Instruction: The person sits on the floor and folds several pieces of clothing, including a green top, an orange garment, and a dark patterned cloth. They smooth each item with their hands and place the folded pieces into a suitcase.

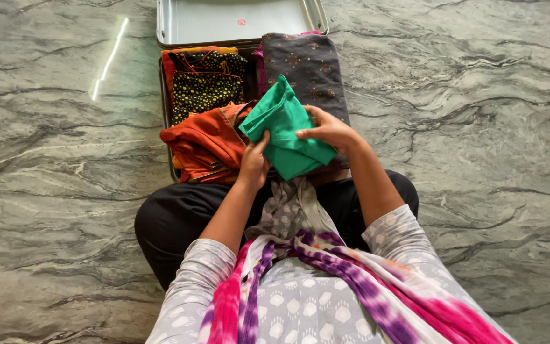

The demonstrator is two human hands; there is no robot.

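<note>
Holding a folded green garment between both hands, the person sits cross-legged on the grey marbled floor with an open suitcase straight ahead. The left hand is closed around the near lower edge of the green cloth, fingers tucked beneath it and thumb on top, while the right hand is pinched on the right side, thumb lying across the upper face and fingers curled under. The garment hangs above the near rim of the case, its upper corner tipped up towards the lid, and it does not appear to rest on anything below. Inside the case, an orange bundle spills over the near left corner, a black cloth with yellow dots lies behind it, and a dark grey embroidered fabric fills the right half, partly hidden by the green piece. The pale lid stands open at the far side. Judging from the tidy fold and the raised position, the packing stage looks to be under way with the fold finished and the piece not yet laid down. Setting it in flat would call for lowering both hands together so the fold stays shut, and finding room between the orange bundle and the grey fabric
</note>
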